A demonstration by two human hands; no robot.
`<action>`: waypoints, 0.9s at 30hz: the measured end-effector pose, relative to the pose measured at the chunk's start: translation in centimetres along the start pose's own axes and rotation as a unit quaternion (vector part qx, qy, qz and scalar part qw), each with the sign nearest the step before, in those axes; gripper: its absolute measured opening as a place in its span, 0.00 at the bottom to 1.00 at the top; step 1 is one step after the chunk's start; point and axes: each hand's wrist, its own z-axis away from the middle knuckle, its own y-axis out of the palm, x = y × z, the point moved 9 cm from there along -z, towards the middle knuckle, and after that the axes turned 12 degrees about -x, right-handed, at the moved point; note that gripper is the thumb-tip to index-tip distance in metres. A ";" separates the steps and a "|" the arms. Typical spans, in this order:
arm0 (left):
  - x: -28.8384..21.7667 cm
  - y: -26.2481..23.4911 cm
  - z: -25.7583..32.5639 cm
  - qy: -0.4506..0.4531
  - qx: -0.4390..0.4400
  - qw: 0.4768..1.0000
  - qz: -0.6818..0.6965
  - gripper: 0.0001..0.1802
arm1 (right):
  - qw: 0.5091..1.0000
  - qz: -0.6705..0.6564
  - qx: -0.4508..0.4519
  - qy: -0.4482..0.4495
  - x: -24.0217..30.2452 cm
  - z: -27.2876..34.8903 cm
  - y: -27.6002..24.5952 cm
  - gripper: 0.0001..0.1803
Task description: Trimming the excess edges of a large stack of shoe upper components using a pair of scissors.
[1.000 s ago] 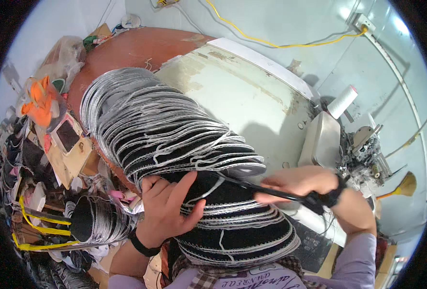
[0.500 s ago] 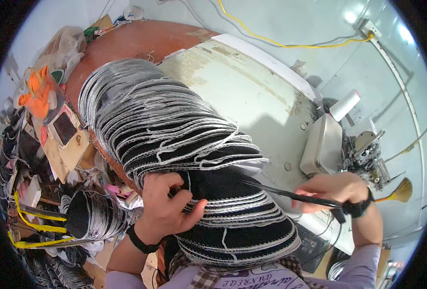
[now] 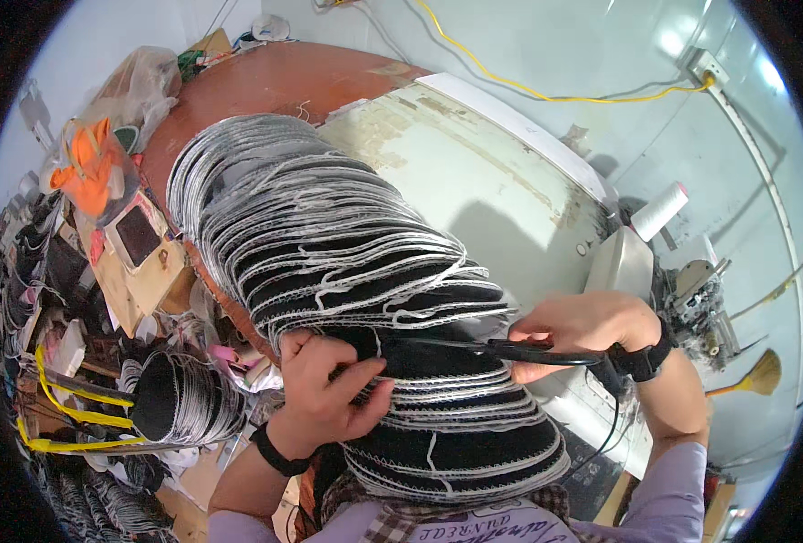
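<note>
A long row of overlapping black fabric pieces [image 3: 356,240] with white stitched edges runs from the table down to my lap. My left hand [image 3: 325,389] is closed at the left edge of the row, its bent fingers gripping a black fabric piece [image 3: 438,365]. A short white thread hangs by its fingertips. In my right hand [image 3: 596,324] is a pair of scissors [image 3: 555,355] with black handles. The blades lie over the black piece, pointing left toward that thread; whether they touch it I cannot tell.
A sewing machine [image 3: 621,264] with a white thread cone [image 3: 660,211] stands at the right. Left of the table are a yellow-edged rack [image 3: 80,416], another bundle of pieces [image 3: 180,398] and an orange cloth [image 3: 92,167]. A small broom [image 3: 756,373] is at far right.
My right hand has moved left and up, bringing the scissors further across the black piece toward the left fingers. The left hand keeps its grip at the row's edge. The whole view has shifted slightly.
</note>
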 end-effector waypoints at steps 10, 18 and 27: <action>-1.5 -0.5 0.3 0.023 -0.025 0.999 0.040 0.12 | 0.991 -0.106 -0.074 -0.032 4.0 -5.2 1.0 0.50; -1.0 -0.4 0.5 0.010 -0.022 0.997 0.071 0.12 | 0.992 -0.095 -0.076 0.031 2.2 -4.3 2.0 0.48; -0.5 0.1 -2.7 -0.024 0.068 0.994 -0.083 0.14 | 0.960 -0.003 -0.275 -0.052 1.8 -4.1 3.1 0.37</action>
